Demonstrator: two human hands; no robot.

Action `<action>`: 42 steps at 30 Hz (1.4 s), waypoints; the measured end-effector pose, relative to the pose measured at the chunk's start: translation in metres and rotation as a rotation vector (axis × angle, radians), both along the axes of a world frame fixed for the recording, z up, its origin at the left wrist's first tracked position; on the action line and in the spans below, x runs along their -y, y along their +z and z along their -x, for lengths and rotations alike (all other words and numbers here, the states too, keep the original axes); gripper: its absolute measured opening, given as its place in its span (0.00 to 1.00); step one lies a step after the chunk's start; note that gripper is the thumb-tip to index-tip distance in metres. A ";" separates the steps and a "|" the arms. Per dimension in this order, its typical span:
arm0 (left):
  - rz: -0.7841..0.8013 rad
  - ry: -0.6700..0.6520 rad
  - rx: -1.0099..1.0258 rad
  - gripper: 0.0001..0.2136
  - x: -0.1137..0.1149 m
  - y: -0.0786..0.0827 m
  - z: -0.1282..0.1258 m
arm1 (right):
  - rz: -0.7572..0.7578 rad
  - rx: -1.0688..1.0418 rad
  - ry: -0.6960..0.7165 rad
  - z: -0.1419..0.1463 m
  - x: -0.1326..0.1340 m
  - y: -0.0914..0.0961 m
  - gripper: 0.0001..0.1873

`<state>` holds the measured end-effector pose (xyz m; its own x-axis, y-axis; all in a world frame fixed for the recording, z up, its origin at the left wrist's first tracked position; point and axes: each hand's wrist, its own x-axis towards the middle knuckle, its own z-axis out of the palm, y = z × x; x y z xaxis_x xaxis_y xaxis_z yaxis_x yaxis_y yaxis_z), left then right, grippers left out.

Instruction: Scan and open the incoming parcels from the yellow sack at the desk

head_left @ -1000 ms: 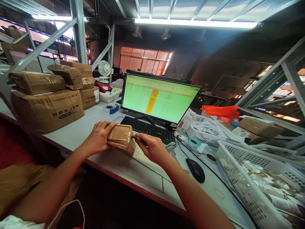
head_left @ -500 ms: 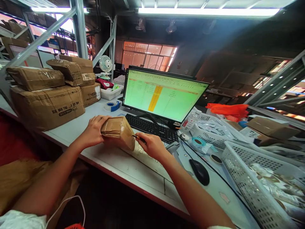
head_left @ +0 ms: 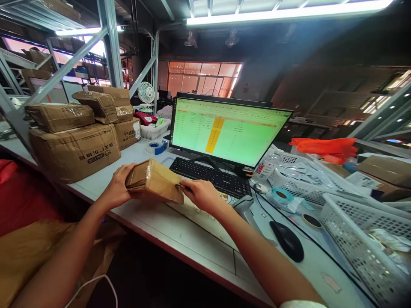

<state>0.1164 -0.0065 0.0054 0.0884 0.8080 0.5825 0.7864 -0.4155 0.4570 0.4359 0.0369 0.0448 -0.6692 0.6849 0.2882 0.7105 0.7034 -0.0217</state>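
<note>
A small brown cardboard box (head_left: 160,177) with clear tape on it is held tilted above the front of the desk. My left hand (head_left: 118,187) grips its left end, fingers over the top edge. In my right hand (head_left: 203,194) is a thin dark-handled knife (head_left: 182,186), its tip against the box's right side. My fingers cover most of the handle, and the blade hardly shows. Just behind the box lies a black keyboard (head_left: 205,174).
A monitor (head_left: 224,128) stands behind the keyboard. Stacked cartons (head_left: 77,149) and a blue tape dispenser (head_left: 157,147) are to the left. On the right are a black mouse (head_left: 287,241), a grey handheld scanner (head_left: 245,209), a tape roll (head_left: 281,195) and a white basket (head_left: 349,239).
The box has turned and shifted slightly left in my left hand, showing more of its long side. My right hand keeps the knife at its right side. The whole view has shifted a little.
</note>
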 end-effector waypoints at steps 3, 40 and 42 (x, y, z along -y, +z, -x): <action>-0.016 -0.016 -0.026 0.44 0.001 0.004 -0.008 | -0.008 0.035 -0.040 -0.014 -0.002 -0.008 0.10; -0.005 -0.001 0.041 0.41 0.003 -0.022 -0.005 | 0.051 0.209 0.042 0.050 0.044 0.084 0.14; -0.008 0.012 0.099 0.43 0.001 -0.027 0.000 | 0.074 0.266 -0.032 0.032 0.033 0.069 0.15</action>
